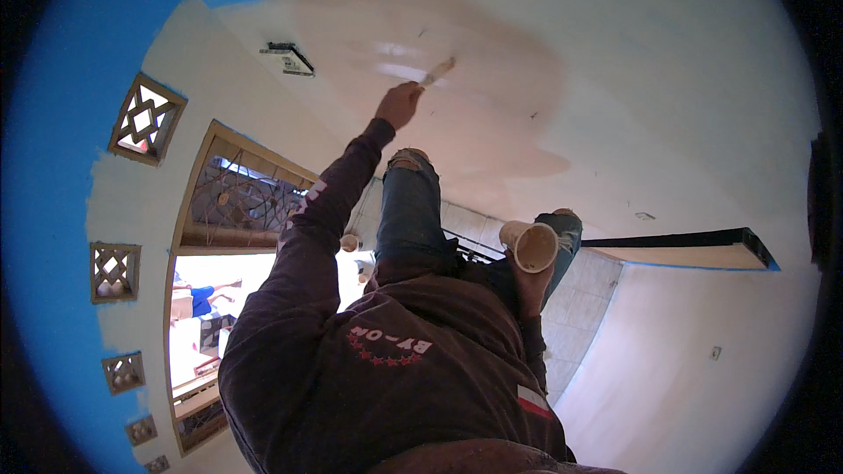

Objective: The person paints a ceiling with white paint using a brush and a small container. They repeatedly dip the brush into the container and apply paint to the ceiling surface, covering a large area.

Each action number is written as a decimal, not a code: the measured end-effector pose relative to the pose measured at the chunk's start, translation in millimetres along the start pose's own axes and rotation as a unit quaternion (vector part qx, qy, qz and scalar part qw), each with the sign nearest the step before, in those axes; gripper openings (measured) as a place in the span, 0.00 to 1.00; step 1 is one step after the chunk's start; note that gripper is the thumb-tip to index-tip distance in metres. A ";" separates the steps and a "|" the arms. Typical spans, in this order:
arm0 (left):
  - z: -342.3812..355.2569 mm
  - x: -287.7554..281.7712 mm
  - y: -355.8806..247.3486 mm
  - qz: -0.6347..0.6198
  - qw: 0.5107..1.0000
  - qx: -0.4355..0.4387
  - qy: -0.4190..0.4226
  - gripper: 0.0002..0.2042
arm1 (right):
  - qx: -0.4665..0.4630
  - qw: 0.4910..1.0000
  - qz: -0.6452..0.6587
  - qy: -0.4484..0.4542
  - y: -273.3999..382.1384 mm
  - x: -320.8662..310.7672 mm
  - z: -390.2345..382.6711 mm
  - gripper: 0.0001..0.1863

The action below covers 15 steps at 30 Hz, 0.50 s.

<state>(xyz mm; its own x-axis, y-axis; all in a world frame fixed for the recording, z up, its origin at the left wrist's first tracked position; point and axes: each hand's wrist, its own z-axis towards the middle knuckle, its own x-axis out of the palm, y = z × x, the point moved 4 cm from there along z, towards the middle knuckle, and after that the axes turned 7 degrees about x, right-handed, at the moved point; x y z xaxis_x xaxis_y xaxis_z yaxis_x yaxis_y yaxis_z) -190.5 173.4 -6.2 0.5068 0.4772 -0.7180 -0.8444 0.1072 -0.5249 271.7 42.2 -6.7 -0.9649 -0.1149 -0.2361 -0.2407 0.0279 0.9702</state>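
My left hand (399, 105) reaches far up and forward, closed round the handle of a paintbrush (436, 73). The brush tip lies on or very near a pale painted surface (509, 79), amid a darker, glossy patch that looks wet. My right hand (529, 288) is low, beside my right knee, and holds a whitish round paint pot (532, 247) from below. The pot's mouth faces up and its inside looks beige; how much it holds I cannot tell. My bent knees in torn jeans (409, 206) show between the two hands.
An open electrical box (290, 59) sits in the painted surface left of the brush. Patterned vent blocks (147, 118) and a wood-framed opening with a grille (246, 184) line the left wall. At right, a dark-edged ledge (694, 246) juts out. Blue paint (53, 211) covers the far left.
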 end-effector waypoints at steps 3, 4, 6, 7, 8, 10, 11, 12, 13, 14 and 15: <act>12.1 -21.8 37.4 0.014 1.000 -0.008 -0.011 0.13 | -0.003 1.000 0.003 -0.010 -4.1 -0.2 1.1 0.41; 10.1 -27.0 50.9 0.032 0.999 -0.011 -0.016 0.13 | -0.004 1.000 0.001 -0.009 -3.5 -0.4 1.8 0.41; 5.4 -40.5 69.1 0.068 0.997 -0.029 -0.033 0.13 | -0.004 1.000 -0.003 -0.010 -1.9 0.5 1.7 0.41; 1.4 -47.3 78.6 0.041 0.996 -0.072 -0.044 0.13 | -0.003 1.000 -0.001 -0.010 -0.1 0.7 1.5 0.41; -5.4 -57.7 100.1 0.081 0.992 -0.087 -0.045 0.14 | -0.002 1.000 0.003 -0.006 4.9 1.9 1.4 0.41; -11.1 -69.4 114.7 0.118 0.982 -0.129 -0.069 0.16 | -0.003 1.000 0.017 -0.009 12.1 2.3 -0.9 0.40; -12.5 -75.8 110.8 0.119 0.976 -0.157 -0.093 0.16 | -0.005 0.999 0.027 -0.015 14.4 2.6 -2.6 0.40; -19.7 -92.9 131.9 0.162 0.964 -0.174 -0.119 0.16 | -0.009 0.999 0.043 -0.011 15.8 3.4 -4.1 0.40; -26.3 -107.4 150.6 0.204 0.949 -0.191 -0.145 0.15 | -0.005 0.999 0.045 0.001 12.3 5.7 -3.9 0.40; -21.7 -105.3 142.0 0.208 0.927 -0.267 -0.159 0.15 | 0.000 0.999 0.037 -0.004 5.0 4.8 -2.1 0.40; -20.8 -112.7 135.8 0.208 0.915 -0.252 -0.235 0.14 | 0.002 0.999 0.033 0.001 3.6 5.0 -0.2 0.40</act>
<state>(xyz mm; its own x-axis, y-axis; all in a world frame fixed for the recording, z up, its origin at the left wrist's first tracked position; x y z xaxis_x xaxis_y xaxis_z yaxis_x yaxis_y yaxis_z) -358.7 116.0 -6.1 -0.0716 0.7205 -0.6898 -0.6998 -0.5291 -0.4800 266.0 41.5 -4.4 -0.9786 -0.1137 -0.1716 -0.1771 0.0397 0.9834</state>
